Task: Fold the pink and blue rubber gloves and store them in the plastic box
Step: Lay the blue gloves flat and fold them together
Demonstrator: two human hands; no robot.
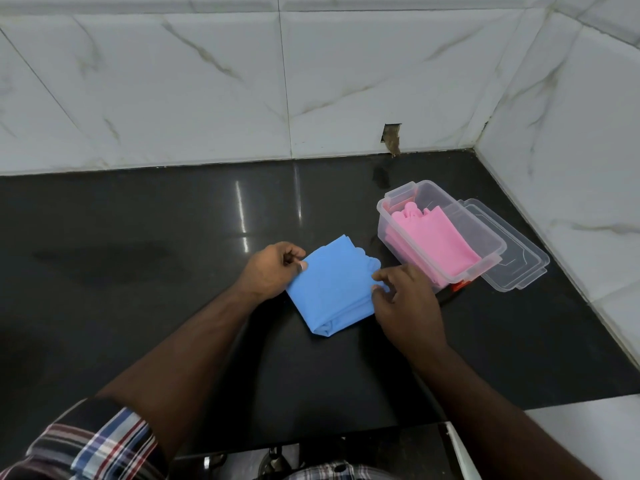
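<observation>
— Nearest us, what do you see?
— Plaid sleeve (93, 441) on the left arm, low at the edge. Both forearms reach out over the dark bench (138, 271).
— And the left hand (273, 271)?
— Its thumb and curled fingers pinch the left edge of the folded blue glove (332, 289), which lies flat on the bench between the two hands.
— The right hand (405, 303)?
— It sits on the glove's right side, fingers bent, fingertips pressing and nipping the edge there. Whether it truly grips the fold or only presses it, I cannot tell.
— Where is the pink glove (433, 237)?
— Already folded inside the clear plastic box (388, 216), just beyond the right hand and to its right, nearly touching the knuckles. The box stands open.
— Its lid (519, 258)?
— Flat on the bench, against the far right side of the box. Marble wall tiles (207, 81) stand behind it all.
</observation>
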